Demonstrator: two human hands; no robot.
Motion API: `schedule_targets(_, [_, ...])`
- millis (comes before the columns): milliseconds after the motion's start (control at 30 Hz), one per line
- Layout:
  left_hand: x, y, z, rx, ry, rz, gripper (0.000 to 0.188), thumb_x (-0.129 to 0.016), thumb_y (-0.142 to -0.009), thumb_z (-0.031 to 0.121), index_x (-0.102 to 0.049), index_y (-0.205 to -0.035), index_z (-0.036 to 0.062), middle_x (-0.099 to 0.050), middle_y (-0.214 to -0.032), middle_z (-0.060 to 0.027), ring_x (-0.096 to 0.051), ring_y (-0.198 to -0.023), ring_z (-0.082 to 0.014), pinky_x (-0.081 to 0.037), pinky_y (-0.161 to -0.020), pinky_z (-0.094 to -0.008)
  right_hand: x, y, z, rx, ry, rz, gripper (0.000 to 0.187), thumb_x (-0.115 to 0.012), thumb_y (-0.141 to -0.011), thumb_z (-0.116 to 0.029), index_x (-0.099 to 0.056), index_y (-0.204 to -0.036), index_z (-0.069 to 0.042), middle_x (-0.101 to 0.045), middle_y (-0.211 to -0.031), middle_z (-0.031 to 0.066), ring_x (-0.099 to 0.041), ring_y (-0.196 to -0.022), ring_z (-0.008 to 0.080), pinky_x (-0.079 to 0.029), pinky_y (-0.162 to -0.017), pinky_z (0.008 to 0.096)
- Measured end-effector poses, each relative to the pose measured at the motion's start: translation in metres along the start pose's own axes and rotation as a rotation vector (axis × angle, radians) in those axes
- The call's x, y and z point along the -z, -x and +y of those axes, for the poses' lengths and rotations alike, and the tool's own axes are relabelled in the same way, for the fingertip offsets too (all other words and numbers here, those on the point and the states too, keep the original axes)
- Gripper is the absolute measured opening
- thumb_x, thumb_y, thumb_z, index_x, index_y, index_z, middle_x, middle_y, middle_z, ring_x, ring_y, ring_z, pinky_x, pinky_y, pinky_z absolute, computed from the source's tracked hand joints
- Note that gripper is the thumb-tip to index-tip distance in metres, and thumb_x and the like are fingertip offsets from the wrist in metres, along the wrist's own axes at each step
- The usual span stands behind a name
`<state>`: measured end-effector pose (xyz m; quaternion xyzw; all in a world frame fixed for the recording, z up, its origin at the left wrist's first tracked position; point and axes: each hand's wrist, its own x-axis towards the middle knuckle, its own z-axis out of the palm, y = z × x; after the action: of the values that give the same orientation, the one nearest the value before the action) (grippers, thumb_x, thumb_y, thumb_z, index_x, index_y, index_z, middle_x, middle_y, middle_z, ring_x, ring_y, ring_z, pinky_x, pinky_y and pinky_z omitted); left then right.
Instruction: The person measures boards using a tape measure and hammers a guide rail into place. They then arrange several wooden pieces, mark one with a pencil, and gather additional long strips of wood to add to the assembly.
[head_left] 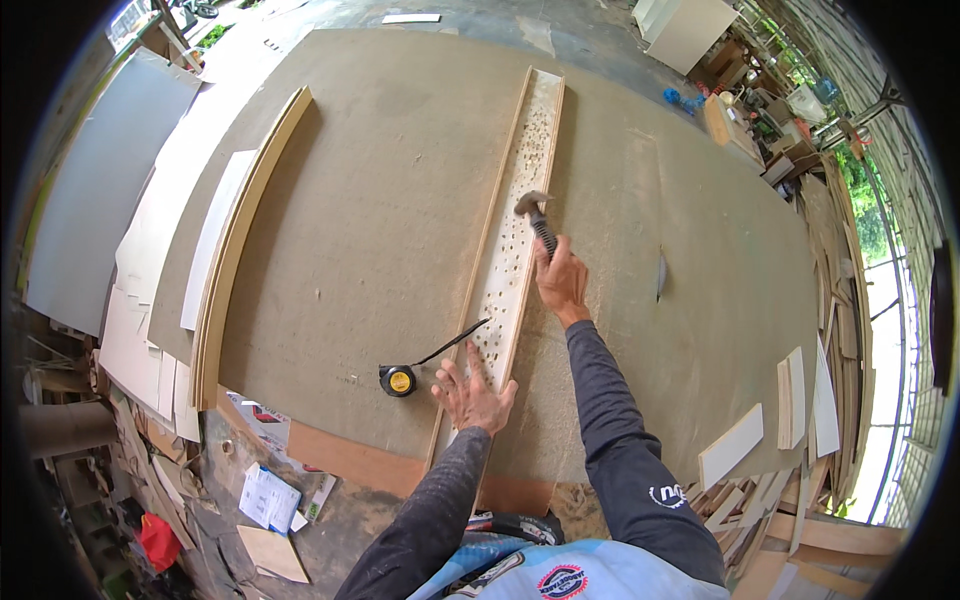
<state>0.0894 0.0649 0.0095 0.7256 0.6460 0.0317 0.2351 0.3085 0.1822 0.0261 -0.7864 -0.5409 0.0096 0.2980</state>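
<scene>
Right hand [565, 285]: fingers wrapped around the handle of the hammer [541, 226]
Left hand [475, 402]: fingers spread on the wooden-edged strip [491, 263], toward its six o'clock end
Hammer: head above the strip, eleven o'clock from the right hand
Strip: spotted white, running twelve to six on the tabletop [380, 220]
Tape measure [399, 381]: nine o'clock from the left hand

We see white lettering [668, 496] beside a toothed ring on the dark right sleeve [622, 430]. On the light blue shirt [640, 570] we find a round red-and-blue emblem [562, 582] with a lettered band across it. We spot a round yellow label [401, 382] on the black tape measure [390, 372], and papers [268, 498] at lower left whose print we cannot make out
</scene>
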Motion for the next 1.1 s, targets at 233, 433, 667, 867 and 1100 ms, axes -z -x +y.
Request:
schedule_targets(233, [0.002,0.003,0.004,-0.007,-0.013,-0.062,0.114,-0.074,-0.073,0.058,-0.015,-0.161,0.0166,-0.026,-0.143,-0.0279,-0.024,-0.135,-0.0444,-0.017,-0.110,-0.0584,-0.016,0.022,0.003,-0.082,0.127,-0.287,0.042,-0.046,-0.104,-0.044,-0.053,-0.102,-0.003,-0.065,-0.070,0.0202,-0.067,-0.062,0.0399,-0.052,-0.056,0.0472])
schedule_targets(433, [0.006,-0.002,0.001,0.000,-0.031,-0.039,0.113,-0.074,-0.072,0.058,-0.019,-0.161,0.0150,-0.027,-0.142,-0.0271,-0.025,-0.132,-0.0434,-0.018,-0.109,-0.0568,-0.013,0.009,-0.017,0.010,-0.115,0.156,0.038,-0.050,-0.103,-0.039,-0.048,-0.103,-0.001,-0.065,-0.068,0.0217,-0.066,-0.061,0.0429,-0.050,-0.055,0.0512])
schedule_targets(667, [0.004,-0.001,-0.001,-0.017,-0.003,-0.051,0.111,-0.074,-0.072,0.056,-0.020,-0.160,0.0160,-0.027,-0.141,-0.0302,-0.026,-0.132,-0.0459,-0.020,-0.109,-0.0586,-0.004,-0.010,-0.001,-0.072,0.068,-0.249,0.036,-0.054,-0.099,-0.036,-0.051,-0.103,-0.001,-0.067,-0.077,0.0284,-0.067,-0.071,0.0465,-0.051,-0.064,0.0564])
schedule_targets(867, [0.006,0.001,0.003,0.003,0.007,-0.084,0.111,-0.074,-0.072,0.054,-0.018,-0.160,0.0167,-0.025,-0.143,-0.0331,-0.024,-0.134,-0.0498,-0.017,-0.110,-0.0621,-0.039,-0.069,0.032,-0.269,-0.072,0.072,0.043,-0.052,-0.100,-0.040,-0.052,-0.094,0.003,-0.066,-0.081,0.0307,-0.066,-0.077,0.0488,-0.049,-0.069,0.0557])
schedule_targets(1100, [0.003,-0.002,0.002,-0.001,-0.017,-0.095,0.113,-0.075,-0.071,0.057,-0.018,-0.160,0.0157,-0.023,-0.140,-0.0316,-0.021,-0.132,-0.0478,-0.016,-0.109,-0.0619,-0.071,-0.162,0.015,-0.300,-0.310,0.540,0.036,-0.052,-0.103,-0.032,-0.047,-0.101,0.004,-0.063,-0.082,0.0307,-0.064,-0.080,0.0481,-0.047,-0.065,0.0528])
